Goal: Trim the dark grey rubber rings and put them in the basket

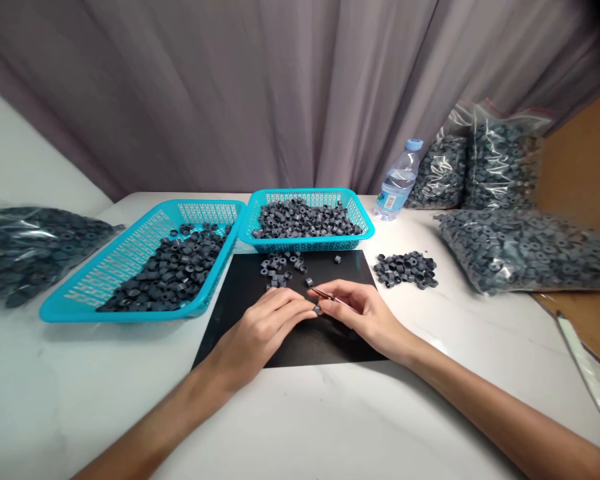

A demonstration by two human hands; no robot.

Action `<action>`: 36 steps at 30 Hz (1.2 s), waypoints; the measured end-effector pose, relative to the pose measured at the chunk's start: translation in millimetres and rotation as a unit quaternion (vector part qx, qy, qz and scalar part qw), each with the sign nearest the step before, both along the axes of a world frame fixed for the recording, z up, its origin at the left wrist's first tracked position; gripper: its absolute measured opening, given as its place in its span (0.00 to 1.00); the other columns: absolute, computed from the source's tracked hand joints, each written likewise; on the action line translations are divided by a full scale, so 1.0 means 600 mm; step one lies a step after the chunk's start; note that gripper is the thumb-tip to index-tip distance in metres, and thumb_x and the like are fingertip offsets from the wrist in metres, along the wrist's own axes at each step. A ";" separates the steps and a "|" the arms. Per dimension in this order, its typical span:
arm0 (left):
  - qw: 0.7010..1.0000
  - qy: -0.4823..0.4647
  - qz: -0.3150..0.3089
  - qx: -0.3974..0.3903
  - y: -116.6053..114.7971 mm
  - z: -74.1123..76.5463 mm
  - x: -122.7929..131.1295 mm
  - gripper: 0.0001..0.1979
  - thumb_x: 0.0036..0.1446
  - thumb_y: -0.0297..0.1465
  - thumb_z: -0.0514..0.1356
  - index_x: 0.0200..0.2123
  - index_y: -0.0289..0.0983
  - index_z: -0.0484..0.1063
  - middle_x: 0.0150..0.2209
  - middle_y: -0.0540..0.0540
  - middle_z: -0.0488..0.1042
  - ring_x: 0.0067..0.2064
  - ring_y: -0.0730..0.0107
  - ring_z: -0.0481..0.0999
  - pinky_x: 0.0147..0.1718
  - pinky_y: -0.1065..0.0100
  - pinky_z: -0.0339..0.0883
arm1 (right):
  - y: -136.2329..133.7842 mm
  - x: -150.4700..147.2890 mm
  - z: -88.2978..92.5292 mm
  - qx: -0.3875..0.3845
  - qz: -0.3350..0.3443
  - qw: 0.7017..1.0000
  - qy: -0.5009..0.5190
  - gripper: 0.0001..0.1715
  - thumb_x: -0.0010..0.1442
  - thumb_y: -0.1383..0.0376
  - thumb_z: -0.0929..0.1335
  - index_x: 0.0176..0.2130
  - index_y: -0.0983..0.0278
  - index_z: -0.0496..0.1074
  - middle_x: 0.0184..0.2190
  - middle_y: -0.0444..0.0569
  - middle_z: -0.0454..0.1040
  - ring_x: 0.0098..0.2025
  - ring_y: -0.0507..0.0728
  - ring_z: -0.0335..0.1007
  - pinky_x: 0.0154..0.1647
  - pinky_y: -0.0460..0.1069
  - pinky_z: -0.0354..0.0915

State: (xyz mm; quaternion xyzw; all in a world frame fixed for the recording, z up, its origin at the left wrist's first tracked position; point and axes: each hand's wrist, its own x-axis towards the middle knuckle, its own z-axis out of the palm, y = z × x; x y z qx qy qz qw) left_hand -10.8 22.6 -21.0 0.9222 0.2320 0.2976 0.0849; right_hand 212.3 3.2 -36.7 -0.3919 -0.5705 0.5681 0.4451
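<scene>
My left hand (270,320) is closed over the black mat, its fingertips pinching a small grey plastic piece (318,310). My right hand (363,308) meets it from the other side, closed around a slim pointed tool (325,295) with a dark tip and a pinkish shaft. The tool's exact kind is hard to make out. Just beyond the fingertips one loose grey ring (309,282) lies on the mat. More grey rings (280,267) are scattered behind my left hand, and a single one (337,259) sits farther right.
Two blue baskets (130,315) (307,245) of grey pieces stand left and behind the black mat (285,357). Right of it are a pile of pieces (405,269), a water bottle (399,183), filled bags (530,250) and a white-handled knife-like object (585,367). Another bag (40,247) lies left.
</scene>
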 end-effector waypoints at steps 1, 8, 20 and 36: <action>1.000 0.004 -0.002 0.003 -0.001 0.002 0.000 0.10 0.69 0.22 0.55 0.47 0.35 0.75 0.43 0.45 0.78 0.46 0.67 0.76 0.49 0.65 0.71 | -0.001 0.000 0.000 -0.001 0.000 1.000 0.000 0.18 0.63 0.54 0.73 0.47 0.62 0.78 0.44 0.50 0.81 0.44 0.57 0.74 0.48 0.51 0.67; 1.000 0.020 -0.004 0.020 -0.005 0.005 0.006 0.11 0.71 0.22 0.53 0.48 0.33 0.75 0.44 0.44 0.80 0.46 0.66 0.78 0.51 0.62 0.70 | -0.002 -0.003 -0.009 -0.013 0.000 1.000 -0.010 0.19 0.59 0.55 0.75 0.46 0.62 0.79 0.37 0.47 0.79 0.37 0.55 0.72 0.39 0.49 0.65; 1.000 -0.012 -0.002 -0.001 -0.004 0.009 -0.002 0.11 0.70 0.22 0.54 0.47 0.37 0.76 0.44 0.45 0.80 0.45 0.67 0.78 0.50 0.64 0.70 | -0.005 -0.001 0.000 -0.011 0.011 1.000 0.005 0.15 0.62 0.57 0.72 0.46 0.63 0.80 0.37 0.48 0.80 0.41 0.57 0.75 0.47 0.52 0.67; 0.893 -0.164 0.089 -0.409 -0.013 0.024 0.024 0.07 0.62 0.32 0.65 0.32 0.37 0.80 0.28 0.50 0.80 0.31 0.70 0.79 0.34 0.71 0.73 | -0.003 0.007 0.001 -0.003 -0.019 1.000 0.000 0.19 0.63 0.53 0.72 0.46 0.63 0.79 0.33 0.47 0.76 0.33 0.53 0.69 0.32 0.47 0.63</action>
